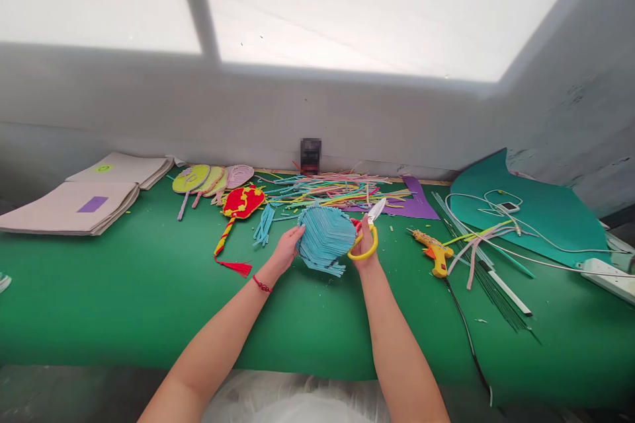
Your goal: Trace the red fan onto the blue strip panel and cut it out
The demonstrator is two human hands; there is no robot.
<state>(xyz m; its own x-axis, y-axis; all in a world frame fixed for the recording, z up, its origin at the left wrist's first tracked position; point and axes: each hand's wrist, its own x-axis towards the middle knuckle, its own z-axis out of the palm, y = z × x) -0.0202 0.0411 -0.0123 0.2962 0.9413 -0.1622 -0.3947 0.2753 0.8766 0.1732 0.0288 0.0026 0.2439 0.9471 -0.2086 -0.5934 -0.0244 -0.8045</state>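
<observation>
**Position.** The blue woven piece (325,241), a flat panel of interlaced strips with loose ends hanging at its lower edge, is held just above the green desk (124,291), near centre, between both hands.

**Hands.** The left hand (286,248) is closed on the panel's left edge, thumb on its face. The right hand (366,244) is closed through the yellow loops of the scissors (374,238) and sits against the panel's right edge. The blades point up and away; how far they are parted cannot be told.

**Step in hand, as judged.** This looks like trimming. Good practice:
- Keep the weave pinched flat near the cut so the strips do not slide.
- Cut one edge at a time, and only the free tails.
- Keep the left fingers clear of the blades.

**Surroundings.** Loose coloured strips (337,188) lie behind. A yellow glue gun (434,252) lies to the right, well apart.

**Writing.** None legible. The stacked pads (74,205) carry a green and a purple sticker, with no text readable. A small dark object (310,153) at the wall is blurred.
</observation>
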